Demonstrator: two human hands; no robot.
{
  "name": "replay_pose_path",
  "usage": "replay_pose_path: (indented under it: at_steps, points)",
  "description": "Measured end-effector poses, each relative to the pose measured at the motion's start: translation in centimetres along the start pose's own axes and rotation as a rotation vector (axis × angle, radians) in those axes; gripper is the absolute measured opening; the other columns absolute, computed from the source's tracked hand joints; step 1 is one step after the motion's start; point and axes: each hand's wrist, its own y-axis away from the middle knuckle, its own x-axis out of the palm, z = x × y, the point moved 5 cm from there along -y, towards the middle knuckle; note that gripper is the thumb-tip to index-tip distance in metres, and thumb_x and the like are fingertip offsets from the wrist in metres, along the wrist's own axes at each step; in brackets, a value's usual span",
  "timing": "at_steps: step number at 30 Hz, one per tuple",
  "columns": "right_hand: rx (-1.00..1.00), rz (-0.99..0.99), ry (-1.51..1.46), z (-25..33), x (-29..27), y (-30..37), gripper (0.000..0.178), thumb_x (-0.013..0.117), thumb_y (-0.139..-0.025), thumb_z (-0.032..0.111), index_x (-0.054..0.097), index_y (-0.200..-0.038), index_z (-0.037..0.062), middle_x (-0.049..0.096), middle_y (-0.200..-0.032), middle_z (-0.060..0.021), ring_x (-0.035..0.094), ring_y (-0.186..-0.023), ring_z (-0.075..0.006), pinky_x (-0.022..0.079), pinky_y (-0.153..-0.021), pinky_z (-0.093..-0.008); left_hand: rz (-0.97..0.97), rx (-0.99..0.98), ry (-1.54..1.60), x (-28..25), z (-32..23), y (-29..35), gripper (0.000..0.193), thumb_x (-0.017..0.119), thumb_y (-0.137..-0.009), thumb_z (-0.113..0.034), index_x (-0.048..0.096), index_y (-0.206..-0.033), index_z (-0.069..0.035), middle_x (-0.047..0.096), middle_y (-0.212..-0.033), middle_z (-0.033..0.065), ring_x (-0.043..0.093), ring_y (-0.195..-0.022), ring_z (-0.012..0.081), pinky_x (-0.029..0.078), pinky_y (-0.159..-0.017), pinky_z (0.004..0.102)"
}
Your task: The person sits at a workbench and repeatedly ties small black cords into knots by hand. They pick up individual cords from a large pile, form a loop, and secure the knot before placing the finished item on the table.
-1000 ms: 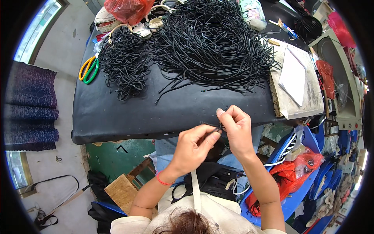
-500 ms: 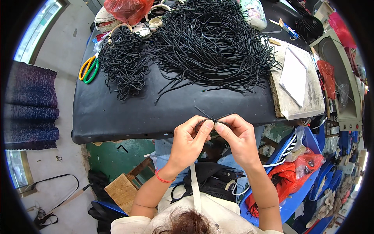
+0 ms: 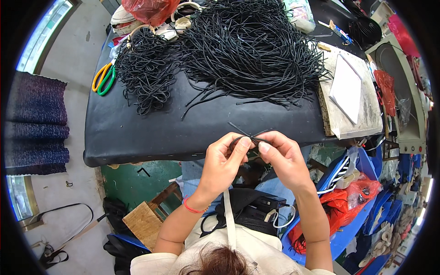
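Both hands are at the near edge of the black-covered table, pinching a thin black cord [image 3: 238, 129] that crosses over itself between them. My left hand [image 3: 228, 153] has thumb and fingers closed on the cord at the crossing. My right hand [image 3: 283, 156] grips it just to the right, with thumb against the index finger. Loose cord ends stick out beyond the fingertips; how the cord is wound is partly hidden. Farther back lies a big heap of straight black cords [image 3: 256, 59]. Left of it sits a smaller pile of looped, knotted cords [image 3: 146, 68].
Scissors [image 3: 104, 79] with yellow and green handles lie left of the looped pile. A worn board [image 3: 337, 121] with a white sheet [image 3: 347, 89] rests at the table's right. Beside my right arm, a blue bin [image 3: 348, 227] holds red plastic bags. A wooden stool [image 3: 142, 224] stands lower left.
My right hand has shifted slightly right and down from the crossing, and the cord's loops look drawn smaller. The left hand stays nearly in place, still pinching.
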Motion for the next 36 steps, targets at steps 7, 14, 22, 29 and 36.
replay_pose_path:
  at_steps: [7,14,22,29,36]
  points:
    - [-0.023,-0.093,-0.086,-0.5,-0.5,-1.1,0.026,0.056,-0.091,0.027,0.06,-0.091,0.001,0.056,-0.075,0.003,0.044,-0.065,-0.0031,0.036,-0.058,-0.0189,0.06,-0.064,0.034,-0.6,-0.1,0.0,0.021,0.058,-0.089,-0.018,0.061,-0.095,0.001,0.061,-0.075,0.0035,0.055,-0.068,0.0068,0.045,-0.064,0.021]
    - [-0.089,-0.165,-0.01,-0.2,0.1,-0.6,0.023,0.058,-0.089,0.025,0.06,-0.09,0.0016,0.058,-0.078,0.0021,0.049,-0.069,-0.0031,0.04,-0.064,-0.0179,0.069,-0.069,0.101,-0.9,-0.3,-0.3,0.022,0.058,-0.088,-0.015,0.061,-0.104,0.001,0.064,-0.081,0.0074,0.058,-0.072,0.0094,0.048,-0.067,0.0226]
    - [-0.068,-0.134,-0.002,-0.4,0.7,-1.0,0.019,0.062,-0.086,0.02,0.06,-0.091,0.0015,0.059,-0.079,0.0004,0.051,-0.071,-0.0057,0.041,-0.065,-0.0198,0.018,-0.023,0.03,-2.0,-0.9,-0.4,0.019,0.059,-0.087,-0.013,0.063,-0.099,0.001,0.064,-0.081,0.0067,0.058,-0.071,0.0093,0.048,-0.066,0.023]
    - [-0.843,-0.442,1.209,3.6,-1.0,-5.9,0.007,0.06,-0.076,0.004,0.061,-0.083,0.0046,0.052,-0.08,-0.0067,0.048,-0.078,-0.0247,0.04,-0.067,-0.0342,-0.69,0.419,-1.122,-13.6,-7.3,-3.1,0.019,0.068,-0.078,-0.019,0.064,-0.085,-0.003,0.057,-0.085,0.0047,0.051,-0.083,0.0166,0.039,-0.074,0.0288]
    - [-0.898,-0.309,1.665,2.8,-0.1,-6.9,0.009,0.054,-0.07,0.007,0.057,-0.078,0.0053,0.051,-0.091,-0.0051,0.049,-0.089,-0.0199,0.036,-0.076,-0.0331,-0.509,0.832,-1.076,-6.2,-7.0,-0.6,0.012,0.066,-0.077,-0.006,0.063,-0.088,-0.005,0.06,-0.091,0.008,0.055,-0.087,0.0243,0.043,-0.08,0.0332]
